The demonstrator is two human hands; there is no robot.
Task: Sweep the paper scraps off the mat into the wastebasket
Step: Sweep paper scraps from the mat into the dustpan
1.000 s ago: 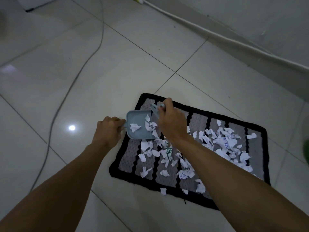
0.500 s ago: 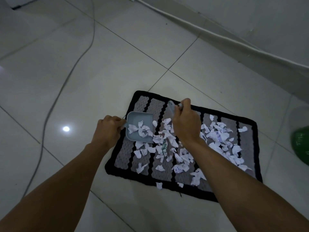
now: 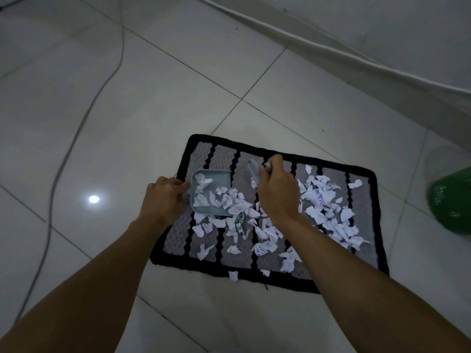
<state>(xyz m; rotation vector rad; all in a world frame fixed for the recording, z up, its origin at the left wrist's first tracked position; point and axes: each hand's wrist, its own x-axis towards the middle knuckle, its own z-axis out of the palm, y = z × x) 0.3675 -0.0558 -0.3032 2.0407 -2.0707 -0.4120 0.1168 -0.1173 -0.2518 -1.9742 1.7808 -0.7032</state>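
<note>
A grey mat (image 3: 362, 207) with black stripes and a black border lies on the tiled floor, strewn with several white paper scraps (image 3: 328, 215). My left hand (image 3: 164, 200) grips the handle of a small light-blue dustpan (image 3: 212, 179) resting on the mat's left part, with several scraps inside and at its lip. My right hand (image 3: 277, 194) is closed on a small brush (image 3: 253, 169), just right of the dustpan; its bristles are mostly hidden under the hand. A green wastebasket (image 3: 451, 202) shows partly at the right edge.
A grey cable (image 3: 76, 128) runs across the floor tiles on the left. A white pipe (image 3: 305, 39) follows the base of the wall at the top. One scrap (image 3: 233, 275) lies on the mat's near border. A light reflection (image 3: 93, 199) shines on the tile.
My right hand with the brush moved right, away from the dustpan, then back toward it. More scraps are now in the pan and at its lip. The view shifted, showing more of the green wastebasket.
</note>
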